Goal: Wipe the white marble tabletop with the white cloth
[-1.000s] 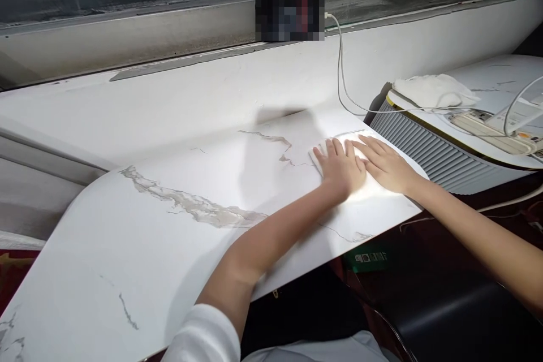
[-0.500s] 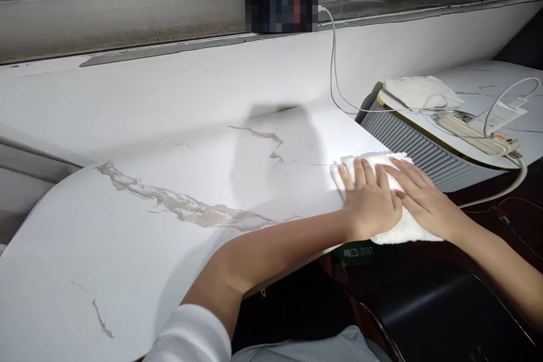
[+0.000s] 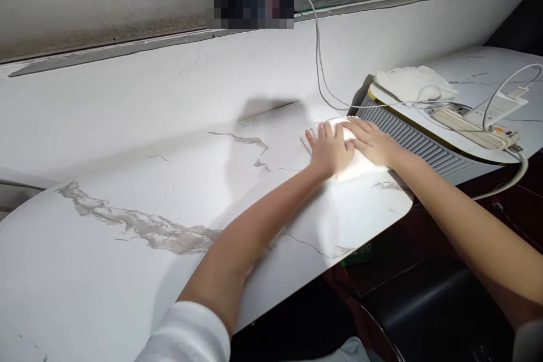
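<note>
A white cloth [image 3: 354, 168] lies on the white marble-patterned tabletop [image 3: 271, 203], near its far right part. My left hand [image 3: 330, 150] rests palm down on the left side of the cloth, its fingers spread. Just right of it, my right hand [image 3: 375, 144] presses flat on the cloth with its fingers stretched toward the left hand. The two hands are close together. Part of the cloth is hidden beneath them.
Right of the tabletop stands a ribbed white cabinet [image 3: 441, 147] bearing another white cloth [image 3: 413, 82] and a power strip [image 3: 470, 127]. A white cable [image 3: 319, 56] runs up to a blurred-out device [image 3: 254, 0] on the sill. A black chair [image 3: 436, 305] stands below, at the right.
Both hands have slid the cloth away from the tabletop's near edge, farther back toward the wall and leftward. The view has shifted slightly as well.
</note>
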A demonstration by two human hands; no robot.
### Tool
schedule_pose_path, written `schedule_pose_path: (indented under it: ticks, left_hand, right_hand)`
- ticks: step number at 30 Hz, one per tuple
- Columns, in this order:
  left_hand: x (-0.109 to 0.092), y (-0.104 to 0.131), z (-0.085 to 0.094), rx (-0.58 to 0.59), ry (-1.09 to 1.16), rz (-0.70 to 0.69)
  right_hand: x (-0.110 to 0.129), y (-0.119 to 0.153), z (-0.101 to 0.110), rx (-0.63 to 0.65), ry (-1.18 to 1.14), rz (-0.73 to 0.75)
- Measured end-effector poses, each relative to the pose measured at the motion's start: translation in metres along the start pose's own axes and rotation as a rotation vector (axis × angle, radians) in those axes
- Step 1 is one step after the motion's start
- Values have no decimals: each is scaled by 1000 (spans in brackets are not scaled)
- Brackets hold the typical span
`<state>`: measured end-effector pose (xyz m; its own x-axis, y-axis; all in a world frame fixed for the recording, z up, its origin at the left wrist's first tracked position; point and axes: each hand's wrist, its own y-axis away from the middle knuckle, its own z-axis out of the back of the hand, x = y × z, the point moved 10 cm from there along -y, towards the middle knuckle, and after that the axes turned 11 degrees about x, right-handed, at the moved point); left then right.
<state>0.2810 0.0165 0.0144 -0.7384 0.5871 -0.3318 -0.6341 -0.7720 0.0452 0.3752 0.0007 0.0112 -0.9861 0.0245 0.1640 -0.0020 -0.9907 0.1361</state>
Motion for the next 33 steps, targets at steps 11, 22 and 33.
schedule_pose_path:
  ticks: [11,22,33]
  left_hand:
    - [80,-74,28,69,-11,68]
    - [95,-87,32,43,-28,112]
    - [78,-40,24,92,-36,79]
  right_hand:
    - [24,-107,12,-31,-37,58]
    - [22,-136,14,-91,-45,126]
    - [37,-76,7,-88,-25,-3]
